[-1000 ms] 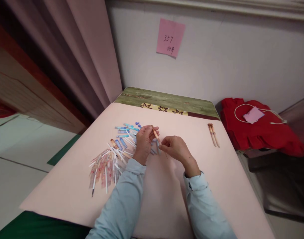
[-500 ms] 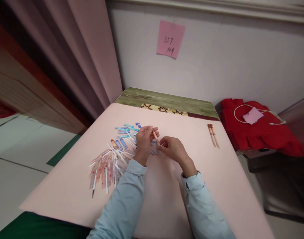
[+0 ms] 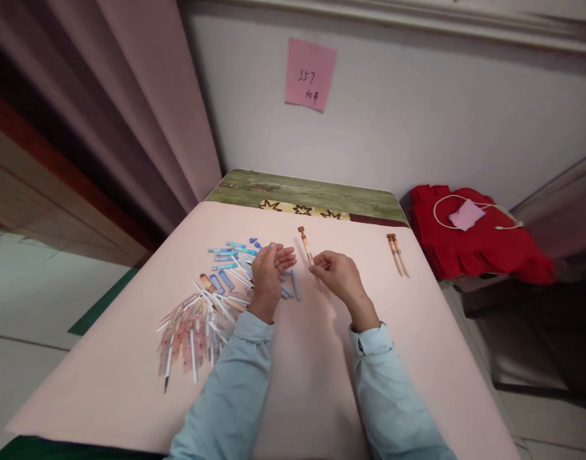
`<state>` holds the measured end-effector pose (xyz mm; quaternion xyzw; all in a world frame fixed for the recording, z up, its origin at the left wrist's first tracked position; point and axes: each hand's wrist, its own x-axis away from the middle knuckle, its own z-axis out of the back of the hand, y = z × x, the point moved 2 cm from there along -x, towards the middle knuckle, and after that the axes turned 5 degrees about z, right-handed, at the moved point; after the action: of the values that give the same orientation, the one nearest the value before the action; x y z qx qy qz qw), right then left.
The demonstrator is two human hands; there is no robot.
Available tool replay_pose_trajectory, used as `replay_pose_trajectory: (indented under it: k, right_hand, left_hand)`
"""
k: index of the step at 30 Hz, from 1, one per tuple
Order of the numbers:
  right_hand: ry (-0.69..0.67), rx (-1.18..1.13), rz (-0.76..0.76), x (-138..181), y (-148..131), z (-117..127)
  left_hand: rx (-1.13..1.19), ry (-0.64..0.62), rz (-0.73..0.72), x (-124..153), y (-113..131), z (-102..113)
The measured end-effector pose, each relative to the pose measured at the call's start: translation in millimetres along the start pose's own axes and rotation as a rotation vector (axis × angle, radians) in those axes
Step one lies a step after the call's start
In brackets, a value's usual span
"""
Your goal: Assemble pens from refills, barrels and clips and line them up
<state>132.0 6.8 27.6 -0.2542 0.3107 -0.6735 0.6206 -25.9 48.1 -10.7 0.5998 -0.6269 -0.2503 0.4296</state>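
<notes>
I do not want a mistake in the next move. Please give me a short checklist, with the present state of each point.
1. Right hand grips the orange pen: ok.
2. Left hand open, holding nothing: ok.
3. Loose pen parts lie beside the left hand: ok.
4. Two pens lie apart from both hands: ok.
5. Orange pen's lower end, hidden by fingers: cannot tell.

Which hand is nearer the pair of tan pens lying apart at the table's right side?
Right. The right hand, pinching a tan pen, sits left of the pair; the left hand is farther left, beside the blue parts.
</notes>
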Motion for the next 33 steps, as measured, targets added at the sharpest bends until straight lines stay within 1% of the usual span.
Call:
replay_pose_trajectory:
  k: [4, 6, 9, 12, 14, 15, 17, 22, 25, 28, 33]
  right_hand:
    - [0.157, -0.002, -0.079, -2.5, 23.3, 30.2]
    - [0.245, 0.054, -0.145, -0.9, 43.9, 52.7]
    - [0.352, 0.2, -0.249, 6.3, 83.4, 92.9]
    - [0.405, 0.37, -0.352, 16.1, 121.5, 128.9]
    - [0.403, 0.443, -0.402, 20.0, 138.9, 142.7]
    - [0.402, 0.464, -0.413, 20.3, 144.3, 145.7]
    - [0.386, 0.484, -0.411, 17.3, 149.2, 144.2]
    - [0.331, 0.495, -0.418, -3.0, 146.4, 120.0]
    - [0.32, 0.534, -0.441, -14.1, 145.9, 110.0]
    - [0.318, 0.558, -0.453, -20.2, 147.8, 106.9]
    - [0.315, 0.592, -0.453, -23.5, 150.9, 108.4]
  left_hand:
    - [-0.182, -0.106, -0.001, 4.8, -5.7, -6.6]
    - [-0.274, -0.139, -0.004, 7.0, -8.6, -10.0]
    - [-0.362, -0.157, -0.027, 8.7, -10.8, -13.2]
    - [-0.385, -0.16, -0.048, 8.9, -11.0, -14.1]
    - [-0.377, -0.147, -0.062, 8.6, -10.6, -13.7]
    - [-0.372, -0.141, -0.066, 8.5, -10.5, -13.4]
    - [-0.362, -0.14, -0.067, 8.7, -10.5, -13.0]
    - [-0.366, -0.165, -0.056, 11.7, -11.2, -13.0]
    - [-0.363, -0.175, -0.03, 13.3, -11.0, -13.8]
    - [-0.358, -0.169, -0.018, 13.7, -9.8, -14.7]
    - [-0.346, -0.168, -0.016, 13.0, -9.4, -15.2]
